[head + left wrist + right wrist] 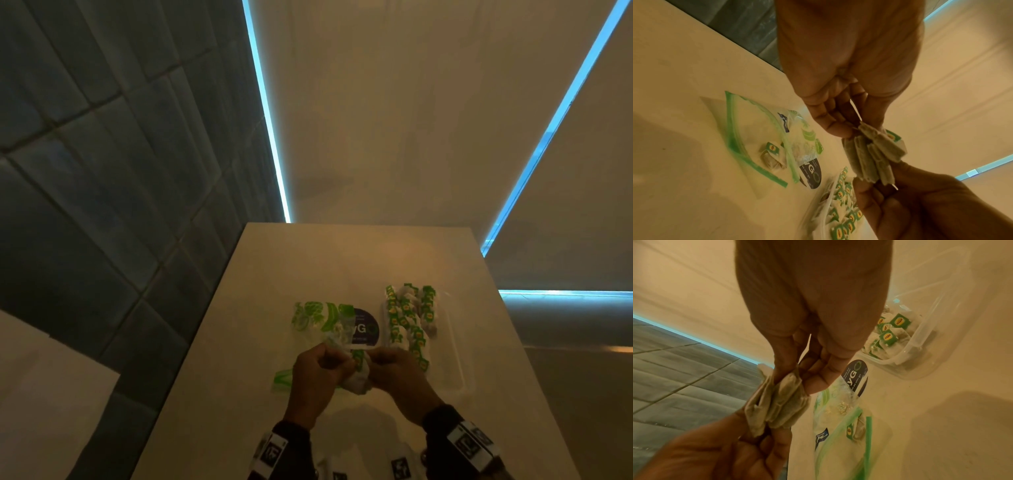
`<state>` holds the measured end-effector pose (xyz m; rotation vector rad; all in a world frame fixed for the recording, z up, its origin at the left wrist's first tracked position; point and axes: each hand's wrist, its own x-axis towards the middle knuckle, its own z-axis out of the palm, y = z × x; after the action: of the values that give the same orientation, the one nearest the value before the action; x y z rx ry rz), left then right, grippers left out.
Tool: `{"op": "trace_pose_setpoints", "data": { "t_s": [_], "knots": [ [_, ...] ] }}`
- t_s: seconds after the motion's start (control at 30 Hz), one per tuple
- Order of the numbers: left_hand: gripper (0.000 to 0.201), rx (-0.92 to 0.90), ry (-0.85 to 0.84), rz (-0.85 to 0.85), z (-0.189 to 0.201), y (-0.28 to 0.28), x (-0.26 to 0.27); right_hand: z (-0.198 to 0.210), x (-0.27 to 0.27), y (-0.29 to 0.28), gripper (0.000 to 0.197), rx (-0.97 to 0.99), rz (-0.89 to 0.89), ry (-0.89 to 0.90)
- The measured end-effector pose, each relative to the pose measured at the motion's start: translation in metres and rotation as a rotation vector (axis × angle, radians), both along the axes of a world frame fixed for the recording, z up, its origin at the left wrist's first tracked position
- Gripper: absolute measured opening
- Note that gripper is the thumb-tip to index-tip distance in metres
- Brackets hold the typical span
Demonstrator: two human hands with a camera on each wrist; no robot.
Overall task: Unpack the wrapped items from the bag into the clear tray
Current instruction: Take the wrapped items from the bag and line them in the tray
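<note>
A fanned bundle of tea bags (pixel 358 371) with green tags is held between both hands above the table. My left hand (pixel 337 363) pinches one end of the bundle (pixel 873 155) and my right hand (pixel 376 363) pinches the other end (pixel 777 404). Under the hands lies the green-printed zip bag (pixel 318 322), open, with one tea bag (pixel 772 154) inside. To the right stands the clear tray (pixel 455 342), holding several tea bags (pixel 409 311) in rows.
The pale table (pixel 342 260) ends at a dark tiled floor (pixel 102 171) on the left. A dark round label (pixel 364 330) shows on the zip bag. Bare tabletop lies beyond the bag and tray.
</note>
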<state>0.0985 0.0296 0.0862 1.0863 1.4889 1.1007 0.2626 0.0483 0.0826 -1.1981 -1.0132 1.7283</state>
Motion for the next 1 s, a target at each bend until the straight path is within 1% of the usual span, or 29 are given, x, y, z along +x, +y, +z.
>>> {"op": "trace_pose_setpoints", "data": {
  "t_s": [0.1, 0.2, 0.27, 0.33, 0.43, 0.57, 0.63, 0.77, 0.87, 0.93, 1.0],
  "knots": [
    [0.013, -0.003, -0.02, 0.044, -0.002, 0.003, 0.003, 0.003, -0.001, -0.001, 0.019, -0.01, -0.013, 0.057],
    [0.021, -0.007, -0.007, 0.071, -0.007, 0.007, 0.006, 0.006, 0.0, 0.0, 0.022, -0.054, -0.046, 0.091],
    [0.02, 0.019, 0.026, 0.09, -0.007, 0.009, 0.008, 0.008, 0.002, 0.0, 0.025, -0.088, -0.032, 0.074],
    [0.015, 0.053, 0.066, 0.123, -0.006, 0.011, 0.011, 0.01, 0.004, -0.002, 0.025, -0.108, 0.009, 0.038],
    [0.011, 0.085, 0.118, 0.152, -0.004, 0.013, 0.016, 0.011, 0.004, -0.003, 0.024, -0.09, 0.054, -0.004],
    [0.013, 0.107, 0.09, 0.123, -0.002, 0.015, 0.024, 0.008, 0.007, -0.001, 0.017, -0.1, -0.06, 0.005],
    [0.011, 0.098, 0.052, 0.081, -0.002, 0.017, 0.028, 0.006, 0.011, 0.0, 0.014, -0.109, -0.085, 0.008],
    [0.016, 0.03, 0.004, 0.015, -0.004, 0.02, 0.031, 0.003, 0.036, 0.005, 0.017, -0.118, -0.158, -0.032],
    [0.015, -0.092, 0.049, -0.072, -0.016, 0.015, 0.016, -0.004, 0.078, 0.025, 0.016, -0.117, -0.306, -0.147],
    [0.014, -0.178, 0.116, -0.157, -0.029, 0.008, 0.001, -0.01, 0.109, 0.044, 0.013, -0.105, -0.424, -0.309],
    [0.013, -0.242, 0.198, -0.179, -0.041, -0.002, -0.013, -0.017, 0.134, 0.063, 0.014, -0.104, -0.464, -0.491]
  ]
}}
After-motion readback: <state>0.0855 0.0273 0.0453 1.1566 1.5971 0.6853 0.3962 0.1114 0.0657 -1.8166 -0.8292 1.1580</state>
